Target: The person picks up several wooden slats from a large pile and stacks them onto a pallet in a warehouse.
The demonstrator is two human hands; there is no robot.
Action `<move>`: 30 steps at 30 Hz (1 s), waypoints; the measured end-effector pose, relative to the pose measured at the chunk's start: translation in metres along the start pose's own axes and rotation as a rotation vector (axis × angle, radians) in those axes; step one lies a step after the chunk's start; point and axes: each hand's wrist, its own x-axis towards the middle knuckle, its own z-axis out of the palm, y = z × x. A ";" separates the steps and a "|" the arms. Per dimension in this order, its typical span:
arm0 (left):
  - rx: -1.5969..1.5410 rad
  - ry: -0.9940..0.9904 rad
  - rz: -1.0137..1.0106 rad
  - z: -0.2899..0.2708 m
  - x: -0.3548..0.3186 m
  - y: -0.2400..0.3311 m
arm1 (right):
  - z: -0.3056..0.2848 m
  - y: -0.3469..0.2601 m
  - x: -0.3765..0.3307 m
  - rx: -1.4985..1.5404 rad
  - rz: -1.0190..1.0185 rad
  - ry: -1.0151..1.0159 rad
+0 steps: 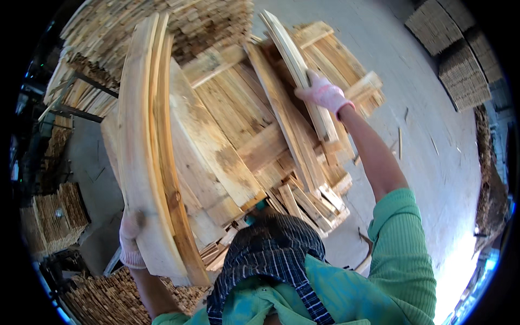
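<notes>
My left hand [131, 239], in a pale glove, grips the near end of a few long wooden boards [142, 135] standing on edge side by side. Part of that hand is hidden by the boards. On the right, my right hand [323, 94], in a pink-white glove, is closed around a couple of narrower wooden planks [287, 50], its thumb lying along their top. Between my hands lie wide flat boards [214, 138], one with dark stains. A long plank [284, 119] slants beside the planks in my right hand.
A large stack of boards [200, 24] rises at the far left. Short wood offcuts [309, 203] lie close to my body. More stacked wood stands at the left [57, 216] and far right [463, 76]. Scraps are scattered over the grey floor [417, 130].
</notes>
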 end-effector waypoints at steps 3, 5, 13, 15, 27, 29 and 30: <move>0.427 0.263 -0.002 -0.028 -0.012 0.011 | -0.007 -0.014 -0.013 -0.018 0.030 0.007; 0.812 0.352 0.012 -0.067 0.004 -0.030 | -0.004 0.007 -0.007 0.042 -0.068 0.104; 0.842 0.244 -0.221 -0.072 0.009 -0.018 | -0.009 -0.077 -0.082 0.939 -0.250 -0.003; 0.854 0.262 -0.235 -0.069 0.008 -0.016 | 0.019 -0.098 -0.090 0.967 -0.272 -0.049; 0.831 0.298 -0.204 -0.062 0.005 -0.011 | 0.087 -0.175 -0.072 0.052 -0.250 0.133; 0.822 0.273 -0.143 -0.058 0.009 -0.011 | 0.093 -0.186 -0.068 0.000 -0.274 0.264; 0.818 0.284 -0.114 -0.061 0.007 -0.015 | 0.099 -0.193 -0.072 0.000 -0.277 0.225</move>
